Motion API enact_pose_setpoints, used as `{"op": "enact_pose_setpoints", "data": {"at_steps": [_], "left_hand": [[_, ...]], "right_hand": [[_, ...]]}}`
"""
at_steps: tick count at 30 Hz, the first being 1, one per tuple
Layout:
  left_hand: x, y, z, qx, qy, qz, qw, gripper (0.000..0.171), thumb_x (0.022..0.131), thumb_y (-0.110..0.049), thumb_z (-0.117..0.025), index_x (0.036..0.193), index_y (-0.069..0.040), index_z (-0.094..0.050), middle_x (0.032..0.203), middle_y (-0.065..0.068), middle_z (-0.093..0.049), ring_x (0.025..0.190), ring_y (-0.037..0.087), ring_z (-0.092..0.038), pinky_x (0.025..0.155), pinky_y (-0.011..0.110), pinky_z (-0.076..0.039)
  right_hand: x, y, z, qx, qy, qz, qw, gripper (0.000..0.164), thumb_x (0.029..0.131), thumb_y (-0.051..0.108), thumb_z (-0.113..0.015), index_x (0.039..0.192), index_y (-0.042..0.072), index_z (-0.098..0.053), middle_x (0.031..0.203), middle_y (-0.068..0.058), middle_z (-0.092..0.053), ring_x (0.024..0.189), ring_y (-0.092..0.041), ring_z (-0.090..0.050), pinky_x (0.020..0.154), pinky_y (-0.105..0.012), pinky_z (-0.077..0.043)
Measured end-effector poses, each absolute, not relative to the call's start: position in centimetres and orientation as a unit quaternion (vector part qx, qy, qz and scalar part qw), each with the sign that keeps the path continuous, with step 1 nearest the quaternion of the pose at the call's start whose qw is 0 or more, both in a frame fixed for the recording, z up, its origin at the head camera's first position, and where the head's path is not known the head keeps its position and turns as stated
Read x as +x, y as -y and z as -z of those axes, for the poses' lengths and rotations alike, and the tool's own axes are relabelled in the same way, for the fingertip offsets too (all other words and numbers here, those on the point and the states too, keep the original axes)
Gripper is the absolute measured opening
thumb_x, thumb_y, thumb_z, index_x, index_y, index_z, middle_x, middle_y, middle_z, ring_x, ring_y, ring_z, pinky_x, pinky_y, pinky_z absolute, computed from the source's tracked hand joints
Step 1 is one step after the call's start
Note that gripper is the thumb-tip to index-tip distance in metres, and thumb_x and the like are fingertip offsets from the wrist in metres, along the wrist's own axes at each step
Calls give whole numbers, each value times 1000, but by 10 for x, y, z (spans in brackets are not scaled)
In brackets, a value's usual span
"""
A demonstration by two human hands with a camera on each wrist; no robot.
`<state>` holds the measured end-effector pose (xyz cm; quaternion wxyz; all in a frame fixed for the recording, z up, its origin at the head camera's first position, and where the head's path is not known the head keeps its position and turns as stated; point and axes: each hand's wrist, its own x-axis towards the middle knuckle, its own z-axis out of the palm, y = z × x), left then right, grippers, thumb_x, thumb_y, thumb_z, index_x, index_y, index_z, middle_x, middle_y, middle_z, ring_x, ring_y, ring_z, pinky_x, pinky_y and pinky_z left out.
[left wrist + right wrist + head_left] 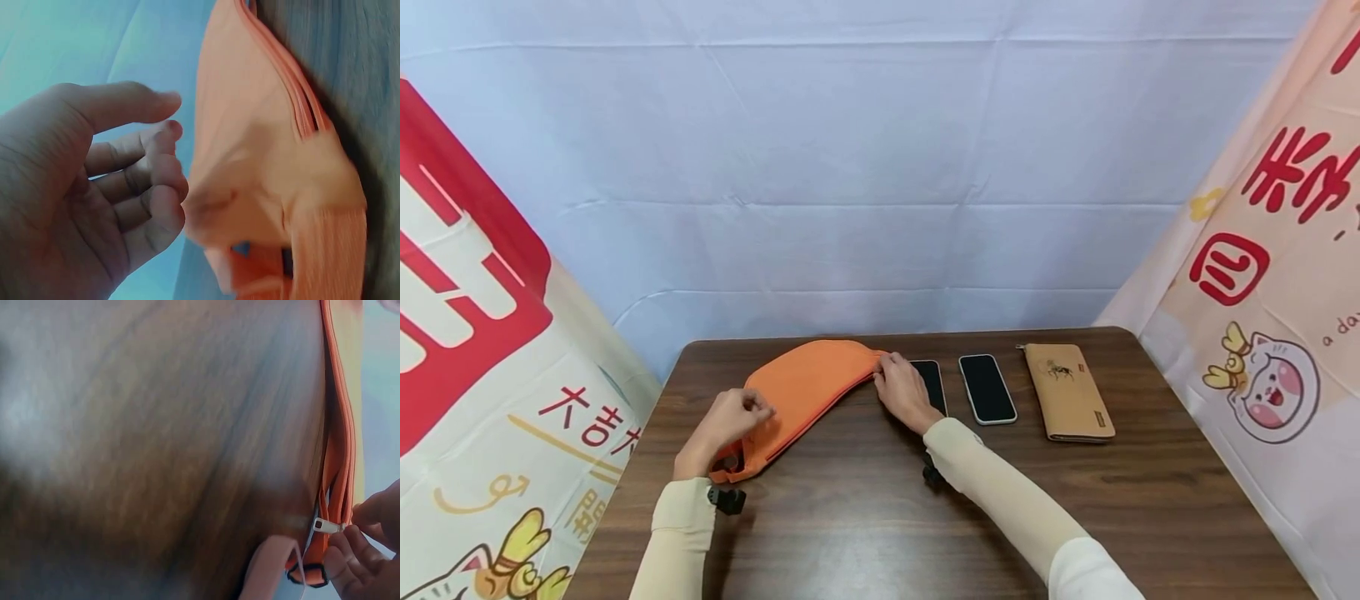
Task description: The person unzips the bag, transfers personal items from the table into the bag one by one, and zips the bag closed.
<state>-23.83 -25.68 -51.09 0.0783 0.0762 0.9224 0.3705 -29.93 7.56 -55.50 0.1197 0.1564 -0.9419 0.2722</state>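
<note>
Cream fabric covers the person's forearms, the left sleeve [681, 529] and the right sleeve [1000, 487] both reaching in over a dark brown wood-grain table [850, 525]. Small black devices sit at the wrists, one plainly seen on the left [727, 500].

Nearest on the tabletop is the left end of a curved orange fabric waist bag [808, 379], which lies slanting from near left to far right, its zipper along the edge facing the person. Beside that left end, the left hand [726, 423] has its fingers loosely bent around nothing, thumb tip close to the index tip.

Farther along, the right hand [901, 389] pinches the bag's right end, its fingertips at a pale zipper pull [326, 525]; a black strap buckle [319, 585] is just below in the right wrist view.

Beyond the right hand, partly covered by it, lies a dark-screened phone [934, 400]. Next comes a black-screened phone with a pale rim [988, 389], then a long tan wallet printed with a dark horse figure [1070, 392].

Behind everything hangs a creased pale blue cloth [850, 167].
</note>
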Motion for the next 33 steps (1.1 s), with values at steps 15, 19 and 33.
{"op": "enact_pose_setpoints", "data": {"at_steps": [15, 19, 33], "left_hand": [[-261, 199, 514, 143, -933, -330, 28, 10, 105, -13, -68, 106, -7, -75, 97, 4, -72, 80, 16, -61, 74, 36, -52], [-264, 185, 519, 151, -940, -304, 9, 9, 104, -13, -69, 108, -8, -75, 101, 4, -71, 84, 17, -62, 78, 39, -55], [-272, 166, 538, 155, -964, -216, 0, 19, 96, -19, -81, 110, -9, -72, 107, 8, -61, 89, 22, -57, 78, 41, -52]], "right_hand": [[-282, -54, 561, 250, 933, -239, 103, 9, 105, 15, -69, 102, 13, -76, 110, -6, -72, 104, -23, -68, 90, -39, -60], [-279, -48, 563, 261, 931, -233, 102, 8, 105, 15, -69, 104, 12, -77, 110, -6, -72, 105, -24, -67, 92, -40, -59], [-271, -34, 569, 295, 930, -187, 113, 12, 104, 15, -71, 113, 10, -77, 116, -6, -68, 111, -24, -62, 96, -38, -57]]}}
